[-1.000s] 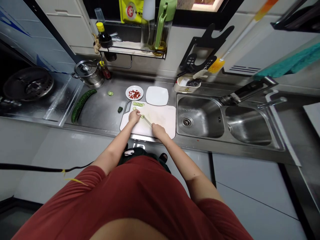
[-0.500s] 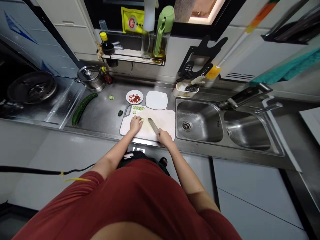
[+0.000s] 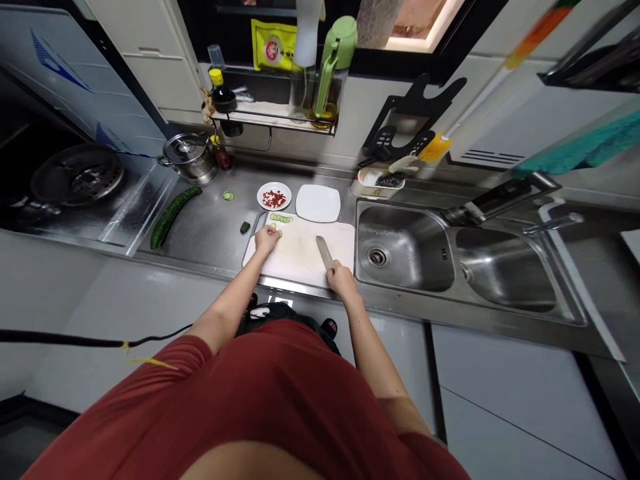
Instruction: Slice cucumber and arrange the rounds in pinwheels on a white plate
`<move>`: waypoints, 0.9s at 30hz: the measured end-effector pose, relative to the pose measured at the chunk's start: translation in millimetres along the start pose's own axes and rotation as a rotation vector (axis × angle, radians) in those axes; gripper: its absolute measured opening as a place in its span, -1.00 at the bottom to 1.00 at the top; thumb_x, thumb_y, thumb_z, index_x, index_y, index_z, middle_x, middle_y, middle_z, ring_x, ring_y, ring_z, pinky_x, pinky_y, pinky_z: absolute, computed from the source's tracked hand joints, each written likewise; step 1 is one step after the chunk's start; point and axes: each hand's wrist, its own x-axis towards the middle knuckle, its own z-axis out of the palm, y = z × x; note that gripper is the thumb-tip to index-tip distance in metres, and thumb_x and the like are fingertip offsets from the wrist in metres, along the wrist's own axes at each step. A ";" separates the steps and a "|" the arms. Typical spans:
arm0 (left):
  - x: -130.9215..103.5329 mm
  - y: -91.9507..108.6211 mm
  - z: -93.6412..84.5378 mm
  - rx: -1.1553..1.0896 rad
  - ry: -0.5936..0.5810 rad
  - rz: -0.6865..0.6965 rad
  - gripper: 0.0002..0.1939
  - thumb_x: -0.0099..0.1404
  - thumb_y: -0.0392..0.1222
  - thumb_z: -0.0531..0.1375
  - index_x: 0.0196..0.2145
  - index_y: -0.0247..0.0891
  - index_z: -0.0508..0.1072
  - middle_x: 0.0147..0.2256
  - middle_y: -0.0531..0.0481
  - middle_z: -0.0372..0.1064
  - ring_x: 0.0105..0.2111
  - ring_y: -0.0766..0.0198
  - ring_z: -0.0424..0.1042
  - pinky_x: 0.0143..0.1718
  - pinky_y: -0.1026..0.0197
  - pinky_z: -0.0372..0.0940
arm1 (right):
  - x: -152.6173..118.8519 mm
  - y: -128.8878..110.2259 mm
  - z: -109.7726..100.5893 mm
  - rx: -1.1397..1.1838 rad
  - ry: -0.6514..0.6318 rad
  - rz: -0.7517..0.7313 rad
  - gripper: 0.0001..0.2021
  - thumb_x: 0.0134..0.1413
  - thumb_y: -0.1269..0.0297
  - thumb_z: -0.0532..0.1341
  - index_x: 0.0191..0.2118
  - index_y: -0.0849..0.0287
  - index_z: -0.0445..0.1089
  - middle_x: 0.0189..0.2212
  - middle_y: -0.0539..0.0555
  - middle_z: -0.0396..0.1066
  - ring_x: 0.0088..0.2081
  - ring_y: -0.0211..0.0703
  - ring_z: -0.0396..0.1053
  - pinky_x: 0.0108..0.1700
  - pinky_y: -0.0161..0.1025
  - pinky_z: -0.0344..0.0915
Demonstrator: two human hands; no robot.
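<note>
My right hand (image 3: 343, 279) is closed around the handle of a kitchen knife (image 3: 324, 252). Its blade points up and left over the right part of the white cutting board (image 3: 305, 260). At the board's left side, my left hand (image 3: 266, 240) has its fingers pinched at a cucumber slice (image 3: 279, 233). Just above these fingers lies a short row of cucumber slices (image 3: 281, 218) along the board's upper edge. Beside the board, on the steel counter, sits a dark green cucumber end (image 3: 245, 227).
Behind the board stand a plate of chopped red pieces (image 3: 274, 198) and a white square plate (image 3: 318, 203). A whole cucumber (image 3: 173, 220), more slices (image 3: 228, 195) and a steel pot (image 3: 189, 159) are to the left. A double sink (image 3: 405, 243) adjoins the right.
My left hand has shifted left and up toward the row, with the slice at its fingertips. The knife has moved right, away from the left hand. The view has shifted slightly.
</note>
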 end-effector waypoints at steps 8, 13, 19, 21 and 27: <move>23.1 -8.8 -11.3 0.096 0.107 0.011 -0.80 0.13 -0.09 0.19 -0.33 -0.24 0.49 -0.40 0.01 0.45 -0.39 0.30 0.37 -0.26 0.28 0.22 | 2.0 -2.8 0.8 0.042 0.020 0.039 -0.64 0.25 0.30 -0.08 0.13 0.24 0.09 -0.23 0.22 0.43 -0.21 -0.02 0.41 -0.25 -0.22 0.21; 28.0 -5.1 -10.4 0.178 0.094 -0.012 -0.84 0.15 -0.14 0.19 -0.34 -0.22 0.49 -0.37 -0.03 0.47 -0.32 0.24 0.40 -0.23 0.26 0.22 | 3.8 -3.4 2.5 0.043 0.010 0.024 -0.63 0.25 0.30 -0.09 0.14 0.23 0.08 -0.24 0.23 0.42 -0.22 -0.02 0.40 -0.24 -0.21 0.20; 23.4 1.3 -10.9 0.230 0.123 0.017 -0.79 0.17 -0.22 0.14 -0.21 -0.19 0.48 -0.30 -0.06 0.46 -0.25 0.17 0.41 -0.18 0.21 0.23 | 5.1 -2.5 3.5 0.013 0.001 0.012 -0.66 0.25 0.31 -0.09 0.10 0.21 0.11 -0.25 0.23 0.42 -0.23 -0.03 0.39 -0.24 -0.21 0.20; 21.8 6.1 -9.2 0.233 0.126 0.074 -0.76 0.19 -0.25 0.11 -0.18 -0.20 0.47 -0.26 -0.08 0.45 -0.23 0.15 0.40 -0.16 0.18 0.22 | 5.7 -3.3 2.5 0.005 -0.005 0.016 -0.67 0.26 0.31 -0.08 0.10 0.21 0.11 -0.25 0.22 0.42 -0.23 -0.03 0.39 -0.24 -0.21 0.21; 27.2 33.8 3.9 0.319 -0.006 0.277 -0.71 0.24 -0.22 0.10 -0.09 -0.17 0.46 -0.11 -0.14 0.38 -0.10 0.10 0.33 -0.07 0.14 0.20 | 6.6 -8.2 -2.0 -0.002 -0.043 0.023 -0.68 0.25 0.33 -0.06 0.09 0.21 0.10 -0.24 0.22 0.42 -0.22 -0.03 0.40 -0.24 -0.22 0.22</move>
